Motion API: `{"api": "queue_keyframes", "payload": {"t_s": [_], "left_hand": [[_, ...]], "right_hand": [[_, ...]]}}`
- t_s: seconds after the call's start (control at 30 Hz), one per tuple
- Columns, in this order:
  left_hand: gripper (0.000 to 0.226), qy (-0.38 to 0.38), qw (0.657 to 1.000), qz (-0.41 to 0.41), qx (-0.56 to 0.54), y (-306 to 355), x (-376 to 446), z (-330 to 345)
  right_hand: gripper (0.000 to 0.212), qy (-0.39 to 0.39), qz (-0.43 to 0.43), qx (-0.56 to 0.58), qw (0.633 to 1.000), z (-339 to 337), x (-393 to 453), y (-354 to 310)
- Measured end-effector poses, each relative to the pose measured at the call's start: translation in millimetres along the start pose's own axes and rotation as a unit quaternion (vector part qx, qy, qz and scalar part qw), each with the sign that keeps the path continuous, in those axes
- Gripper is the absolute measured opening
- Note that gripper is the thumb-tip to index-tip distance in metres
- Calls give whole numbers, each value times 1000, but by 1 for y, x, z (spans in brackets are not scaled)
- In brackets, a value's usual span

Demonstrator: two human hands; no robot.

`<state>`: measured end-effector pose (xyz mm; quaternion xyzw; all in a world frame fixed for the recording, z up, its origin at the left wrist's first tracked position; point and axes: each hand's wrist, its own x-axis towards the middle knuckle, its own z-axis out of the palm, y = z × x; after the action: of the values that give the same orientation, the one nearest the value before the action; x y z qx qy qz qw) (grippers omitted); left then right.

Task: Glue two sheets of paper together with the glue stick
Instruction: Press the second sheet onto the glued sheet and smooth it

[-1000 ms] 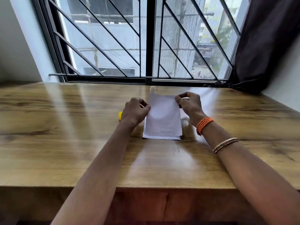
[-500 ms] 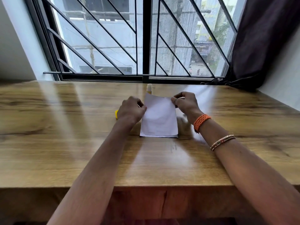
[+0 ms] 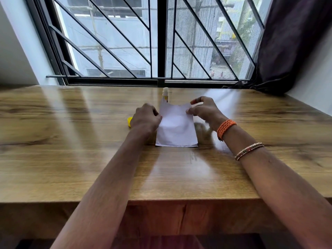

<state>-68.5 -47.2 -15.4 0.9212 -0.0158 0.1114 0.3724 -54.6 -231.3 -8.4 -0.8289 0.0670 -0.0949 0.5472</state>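
- White paper [image 3: 177, 126] is pinched at both upper corners: left hand [image 3: 146, 116] grips the left edge, right hand [image 3: 204, 109] grips the top right corner between thumb and forefinger.
- Top edge is lifted off the table [image 3: 71, 159] and sags between the two pinches; the near edge lies flat on the wood. Long axis runs straight away from the person.
- A thin white margin shows along the near edge, so a second sheet probably lies beneath; the overlap cannot be told for certain.
- Glue stick [image 3: 165, 93] stands upright and uncapped just beyond the far left corner, touching or nearly touching the raised edge.
- Yellow cap [image 3: 129, 121] lies beside the left hand, partly hidden by it.
- Judgement: the coming move is lowering the top edge forward and down, corners square. The stick is about equally near both hands and risks a knock.
- Window [image 3: 161, 42] and dark curtain [image 3: 296, 42] lie beyond.
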Motion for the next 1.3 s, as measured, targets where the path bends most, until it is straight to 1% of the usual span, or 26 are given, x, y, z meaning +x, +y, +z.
{"api": "queue_keyframes", "payload": {"t_s": [0.37,0.57,0.7,0.83,1.1,1.2,1.3], "left_hand": [[31,-12,998,-11,56,1,-1,2],[33,-17,996,-10,88,1,-2,3],[38,-38,997,-29,62,-2,0,2],[40,-57,998,-25,30,-4,3,1],[40,-57,998,-10,32,-3,2,2],[38,-38,999,-4,4,1,2,0],[34,-34,999,0,-19,3,3,-1]], "right_hand": [[31,-7,-11,-25,1000,3,-3,-3],[34,-13,-31,-42,999,4,-5,-2],[32,14,-32,-76,997,5,-4,-1],[32,35,-35,-84,995,6,-4,-2],[31,48,-37,-81,995,7,-3,0],[33,59,-37,-75,995,6,-1,-1],[29,82,-45,-48,994,4,2,-2]]}}
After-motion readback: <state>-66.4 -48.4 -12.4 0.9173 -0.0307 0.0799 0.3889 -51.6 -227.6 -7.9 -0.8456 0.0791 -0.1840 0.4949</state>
